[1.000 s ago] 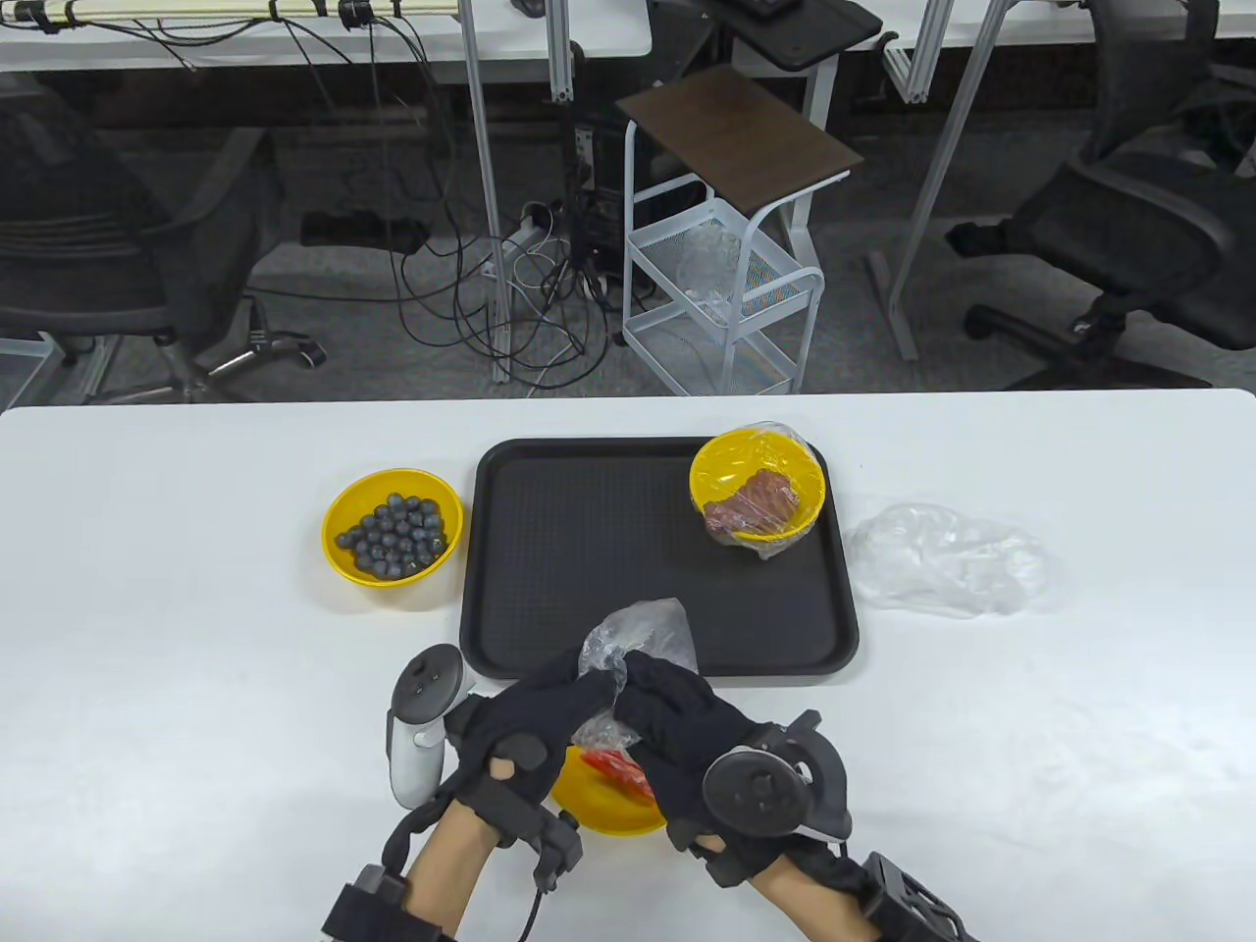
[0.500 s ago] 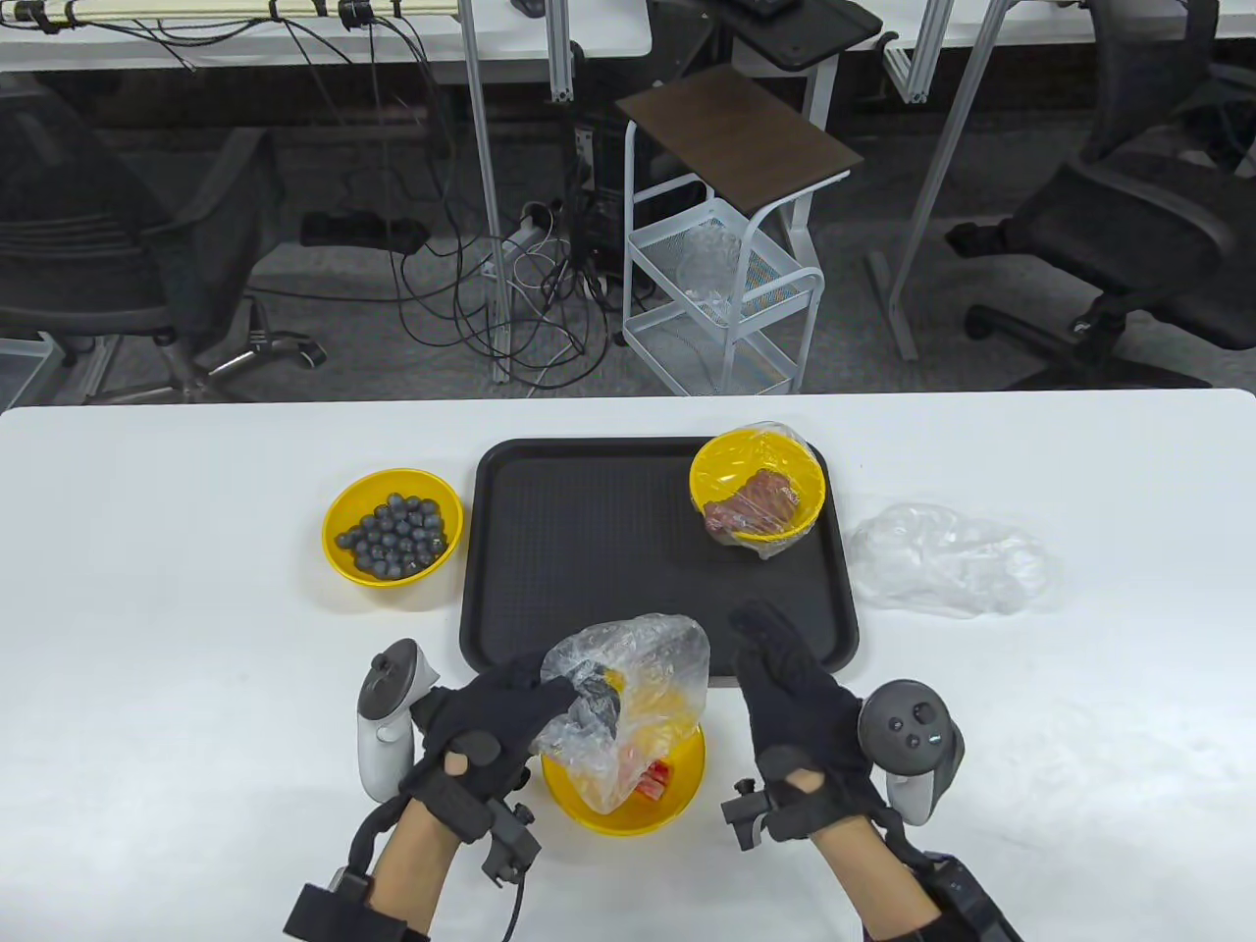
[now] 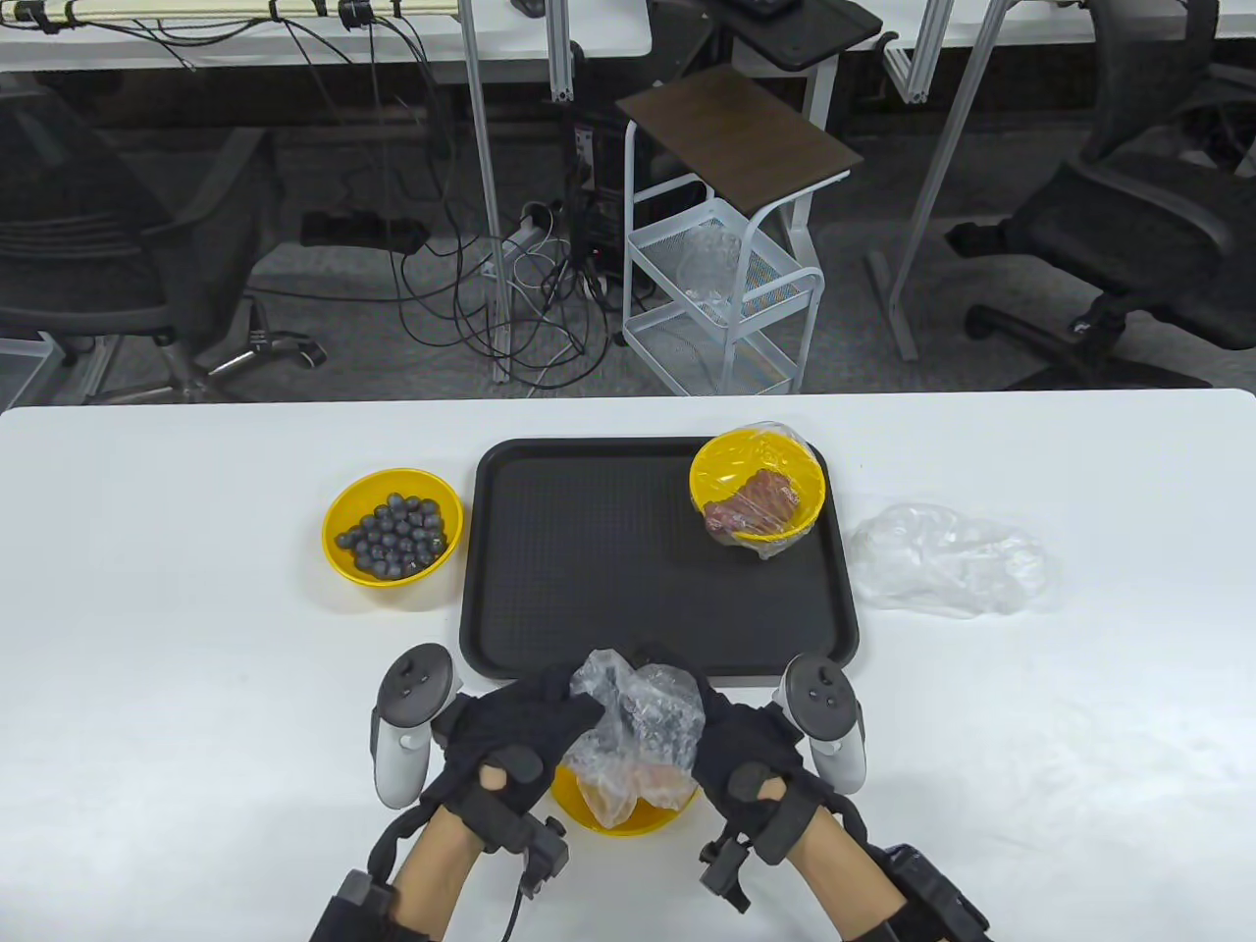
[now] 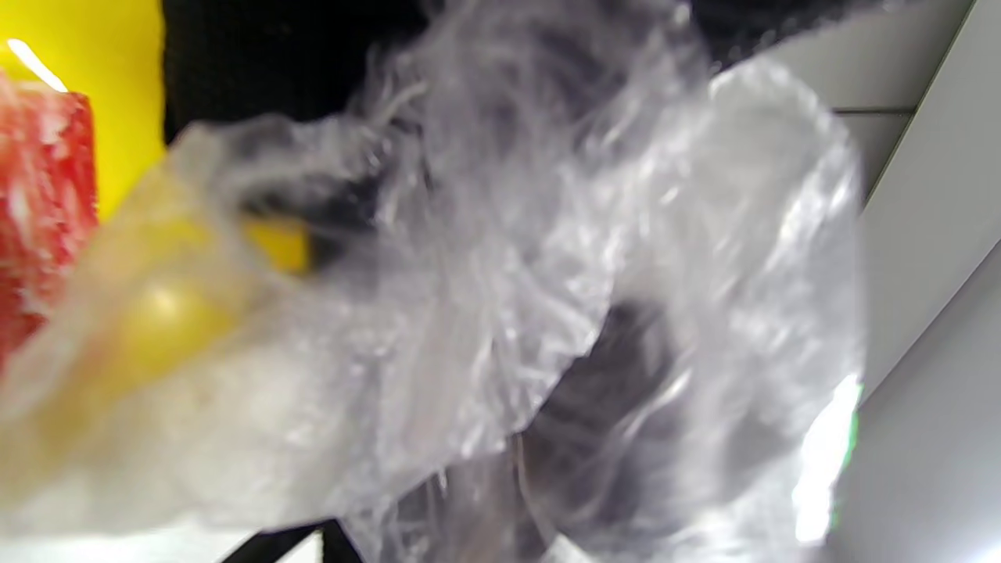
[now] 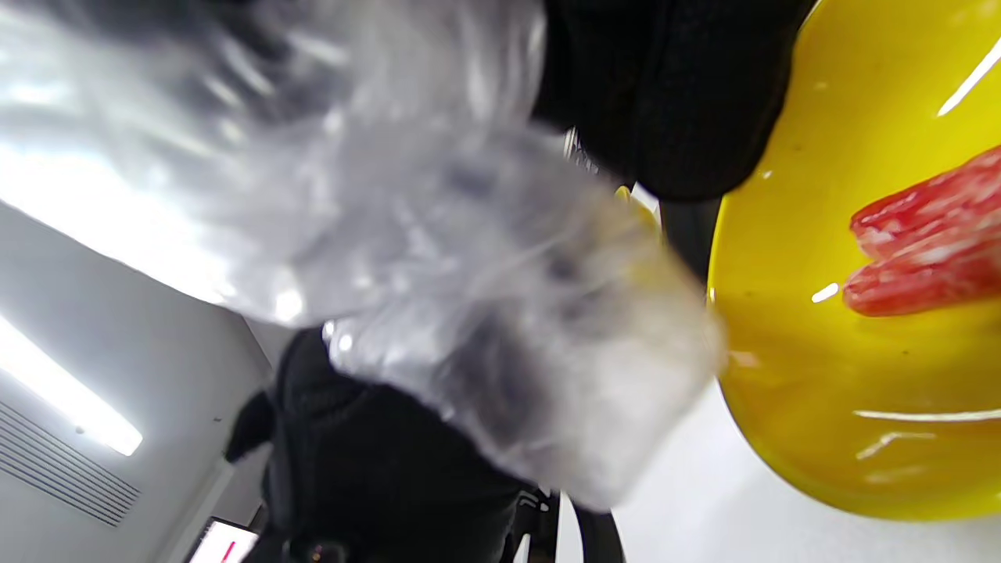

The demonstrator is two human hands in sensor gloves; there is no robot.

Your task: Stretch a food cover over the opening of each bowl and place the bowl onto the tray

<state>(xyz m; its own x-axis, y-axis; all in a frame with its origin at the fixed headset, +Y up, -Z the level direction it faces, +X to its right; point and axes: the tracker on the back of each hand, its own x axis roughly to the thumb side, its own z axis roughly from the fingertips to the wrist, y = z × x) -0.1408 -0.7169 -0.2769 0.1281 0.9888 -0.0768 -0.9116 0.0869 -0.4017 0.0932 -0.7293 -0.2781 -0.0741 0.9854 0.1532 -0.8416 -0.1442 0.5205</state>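
A crumpled clear plastic food cover hangs above a yellow bowl of red food pieces near the table's front edge. My left hand grips the cover's left side and my right hand grips its right side, fingers curled into the plastic. The bowl is mostly hidden under the cover and hands. A black tray lies behind, with a covered yellow bowl of brown food in its far right corner. A yellow bowl of dark berries stands left of the tray.
A heap of spare clear covers lies right of the tray. The white table's front edge is near my wrists. Beyond the far edge stand a white cart and office chairs.
My right hand, open and apart half a second ago, has come back left and taken hold of the cover. The cover is bunched narrower between both hands.
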